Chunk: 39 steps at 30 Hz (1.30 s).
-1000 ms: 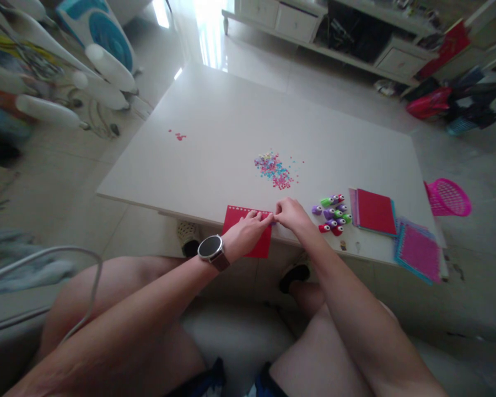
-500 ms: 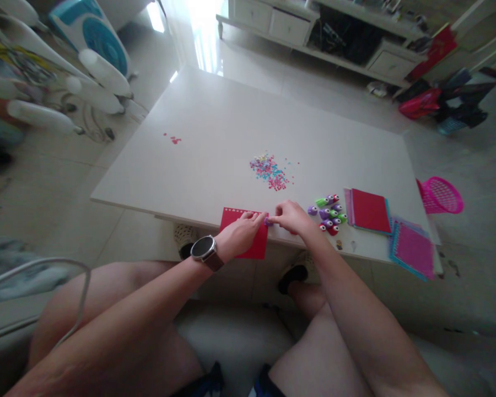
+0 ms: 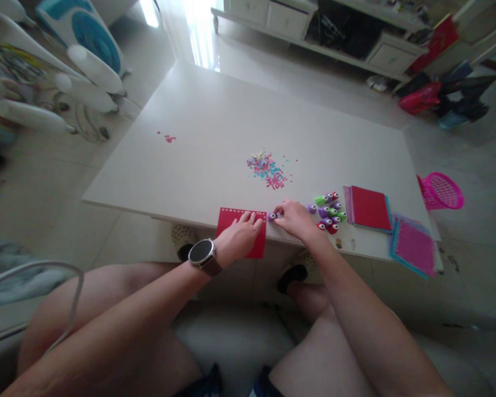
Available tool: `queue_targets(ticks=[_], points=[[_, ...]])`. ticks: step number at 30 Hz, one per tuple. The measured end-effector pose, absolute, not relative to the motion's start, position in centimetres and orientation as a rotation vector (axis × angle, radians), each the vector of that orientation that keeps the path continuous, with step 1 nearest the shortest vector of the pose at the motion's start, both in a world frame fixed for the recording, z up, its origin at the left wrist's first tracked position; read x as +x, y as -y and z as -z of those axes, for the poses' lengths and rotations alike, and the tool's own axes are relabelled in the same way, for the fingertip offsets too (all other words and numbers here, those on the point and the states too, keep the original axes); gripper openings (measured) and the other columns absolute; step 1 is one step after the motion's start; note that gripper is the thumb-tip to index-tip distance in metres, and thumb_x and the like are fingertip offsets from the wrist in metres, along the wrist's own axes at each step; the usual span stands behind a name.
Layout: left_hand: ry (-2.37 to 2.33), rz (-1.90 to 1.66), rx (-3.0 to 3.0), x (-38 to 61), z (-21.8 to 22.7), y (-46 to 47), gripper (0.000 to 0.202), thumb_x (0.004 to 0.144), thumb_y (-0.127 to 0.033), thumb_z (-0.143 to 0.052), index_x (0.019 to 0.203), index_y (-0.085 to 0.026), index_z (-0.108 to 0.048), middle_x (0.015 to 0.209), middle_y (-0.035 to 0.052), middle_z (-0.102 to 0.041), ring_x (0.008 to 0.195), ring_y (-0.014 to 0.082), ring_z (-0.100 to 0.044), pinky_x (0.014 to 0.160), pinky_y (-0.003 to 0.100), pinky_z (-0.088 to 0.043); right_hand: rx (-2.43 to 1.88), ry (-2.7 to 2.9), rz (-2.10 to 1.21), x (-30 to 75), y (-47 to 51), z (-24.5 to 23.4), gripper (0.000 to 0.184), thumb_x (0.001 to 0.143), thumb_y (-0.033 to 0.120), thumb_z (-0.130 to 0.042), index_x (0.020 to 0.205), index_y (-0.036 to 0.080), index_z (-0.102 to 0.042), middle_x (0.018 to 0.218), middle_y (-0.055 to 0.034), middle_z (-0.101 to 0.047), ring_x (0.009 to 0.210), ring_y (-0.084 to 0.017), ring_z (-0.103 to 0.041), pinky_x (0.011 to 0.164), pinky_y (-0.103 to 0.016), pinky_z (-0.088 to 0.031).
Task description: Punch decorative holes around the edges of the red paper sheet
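A red paper sheet (image 3: 231, 219) with a row of punched holes along its top edge lies at the near edge of the white table (image 3: 215, 132). My left hand (image 3: 237, 238), watch on the wrist, rests flat on this sheet with fingers stretched out. My right hand (image 3: 294, 218) pinches a small purple paper punch (image 3: 271, 216) just off the sheet's right top corner. A cluster of several small punches (image 3: 329, 212), green, purple and red, lies right of my right hand.
A heap of coloured paper bits (image 3: 268, 169) lies mid-table, a few red bits (image 3: 167, 137) at the far left. A stack of red and pink sheets (image 3: 367, 207) and a pink and blue stack (image 3: 413, 247) sit at the right. A pink basket (image 3: 441, 191) stands on the floor beyond.
My right hand drew the purple punch off the sheet's top edge, slightly to the right. My left hand stayed flat on the red sheet.
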State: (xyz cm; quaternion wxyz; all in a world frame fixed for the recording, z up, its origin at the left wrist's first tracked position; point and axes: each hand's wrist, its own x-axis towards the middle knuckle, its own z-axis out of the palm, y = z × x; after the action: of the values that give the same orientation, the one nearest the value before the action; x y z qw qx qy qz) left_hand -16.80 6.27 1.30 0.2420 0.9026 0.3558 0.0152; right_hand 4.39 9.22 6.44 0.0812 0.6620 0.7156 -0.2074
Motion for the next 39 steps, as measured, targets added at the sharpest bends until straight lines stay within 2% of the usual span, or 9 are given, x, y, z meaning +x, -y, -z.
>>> queue_targets(ticks=[5,9,15,20,23,28,30,35,39], points=[[-1.046,0.017,2.484,-16.7,-1.3,-5.9,0.053,0.096,-0.007,-0.051,0.149,-0.008,-0.054,0.157,0.0306,-0.058,0.162,0.0390,-0.043,0.121,0.063,-0.051,2.028,-2.026,0.502,5.1,-9.2,-7.4,0.019,0.100,0.025,-0.071,0.112,0.022,-0.085,0.121,-0.0119,-0.076,0.104,-0.027,-0.072,0.083,-0.033,-0.049],[-1.072,0.062,2.492,-16.7,-2.0,-5.9,0.050,0.097,-0.009,-0.054,0.147,-0.006,-0.056,0.163,0.0351,-0.051,0.159,0.0446,-0.046,0.117,0.063,-0.055,2.037,-1.971,0.441,5.3,-9.2,-7.7,0.021,0.101,0.022,-0.067,0.116,0.021,-0.082,0.122,-0.0131,-0.076,0.104,-0.028,-0.071,0.081,-0.034,-0.047],[-1.090,0.115,2.499,-16.6,-2.9,-5.8,0.049,0.096,-0.008,-0.054,0.145,-0.008,-0.057,0.165,0.0346,-0.049,0.155,0.0462,-0.049,0.113,0.064,-0.057,1.935,-2.249,0.662,4.3,-9.2,-7.7,0.033,0.092,0.001,-0.057,0.113,0.019,-0.076,0.114,-0.0126,-0.074,0.117,-0.027,-0.064,0.098,-0.035,-0.042],[-1.105,0.120,2.496,-16.6,-3.0,-5.7,0.048,0.098,-0.009,-0.053,0.145,-0.010,-0.056,0.166,0.0325,-0.050,0.158,0.0445,-0.047,0.115,0.062,-0.057,1.898,-2.171,0.705,3.5,-8.9,-7.4,0.032,0.092,0.001,-0.055,0.108,0.019,-0.075,0.116,-0.0160,-0.072,0.131,-0.033,-0.057,0.107,-0.045,-0.035],[-1.106,0.136,2.493,-16.5,-3.1,-5.7,0.046,0.098,-0.010,-0.054,0.145,-0.009,-0.057,0.166,0.0324,-0.049,0.159,0.0440,-0.047,0.117,0.061,-0.056,1.918,-2.159,0.704,3.6,-9.0,-6.8,0.035,0.092,0.003,-0.054,0.115,0.019,-0.075,0.124,-0.0179,-0.072,0.135,-0.035,-0.055,0.108,-0.047,-0.036],[-1.103,0.196,2.492,-16.5,-3.8,-5.8,0.045,0.099,-0.011,-0.053,0.143,-0.009,-0.058,0.169,0.0322,-0.047,0.161,0.0443,-0.044,0.118,0.061,-0.056,2.076,-2.287,0.475,4.4,-9.4,-6.0,0.053,0.089,0.005,-0.055,0.140,0.019,-0.066,0.144,-0.0188,-0.069,0.145,-0.037,-0.048,0.109,-0.050,-0.036],[-1.100,0.223,2.489,-16.4,-4.2,-5.8,0.045,0.099,-0.011,-0.052,0.144,-0.009,-0.058,0.170,0.0326,-0.046,0.162,0.0446,-0.043,0.119,0.062,-0.054,2.128,-2.270,0.465,4.6,-9.5,-6.3,0.050,0.090,0.006,-0.054,0.136,0.020,-0.068,0.140,-0.0173,-0.072,0.141,-0.037,-0.052,0.108,-0.049,-0.036],[-1.102,0.260,2.486,-16.3,-4.6,-5.6,0.044,0.101,-0.011,-0.050,0.144,-0.008,-0.057,0.174,0.0330,-0.040,0.165,0.0456,-0.038,0.120,0.063,-0.053,2.015,-2.224,0.682,3.9,-9.2,-7.1,0.038,0.089,0.002,-0.052,0.118,0.019,-0.069,0.121,-0.0125,-0.079,0.131,-0.031,-0.061,0.108,-0.047,-0.033],[-1.117,0.258,2.470,-16.3,-4.7,-5.5,0.044,0.101,-0.010,-0.051,0.144,-0.011,-0.058,0.174,0.0320,-0.040,0.166,0.0441,-0.037,0.121,0.062,-0.053,1.927,-2.223,0.741,3.5,-9.0,-6.6,0.039,0.090,0.001,-0.051,0.119,0.018,-0.069,0.118,-0.0137,-0.080,0.135,-0.032,-0.060,0.109,-0.047,-0.032]])
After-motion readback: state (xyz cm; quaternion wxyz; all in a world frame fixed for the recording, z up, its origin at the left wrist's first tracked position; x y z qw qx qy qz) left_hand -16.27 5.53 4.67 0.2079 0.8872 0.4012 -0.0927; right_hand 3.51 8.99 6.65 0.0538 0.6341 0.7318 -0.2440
